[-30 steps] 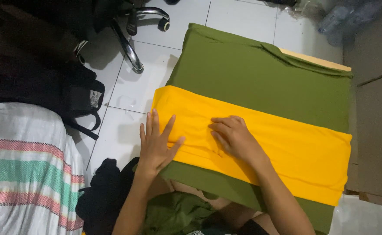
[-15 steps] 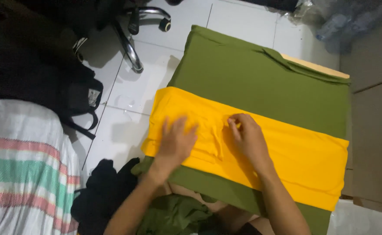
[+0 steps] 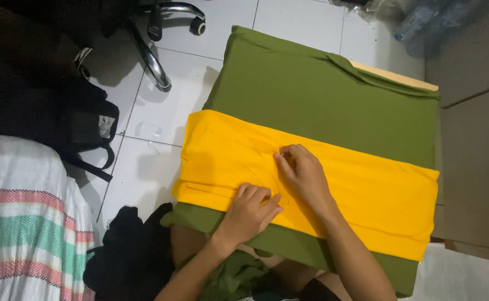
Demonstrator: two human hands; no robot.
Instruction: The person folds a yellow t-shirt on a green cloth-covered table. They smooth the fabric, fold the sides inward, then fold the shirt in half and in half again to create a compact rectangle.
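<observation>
Both hands, left hand (image 3: 248, 210) and right hand (image 3: 304, 174), on yellow cloth (image 3: 367, 184)

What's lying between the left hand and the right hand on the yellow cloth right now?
Nothing separate: in the head view only a short stretch of creased yellow cloth shows between the left hand and the right hand.

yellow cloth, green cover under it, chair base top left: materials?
Yellow cloth: looks like soft matte knit fabric; it creases under the left hand and right hand. Green cover: matte woven-looking fabric, wrinkled at a corner. Chair base: shiny, likely chromed metal, bright reflections.
</observation>
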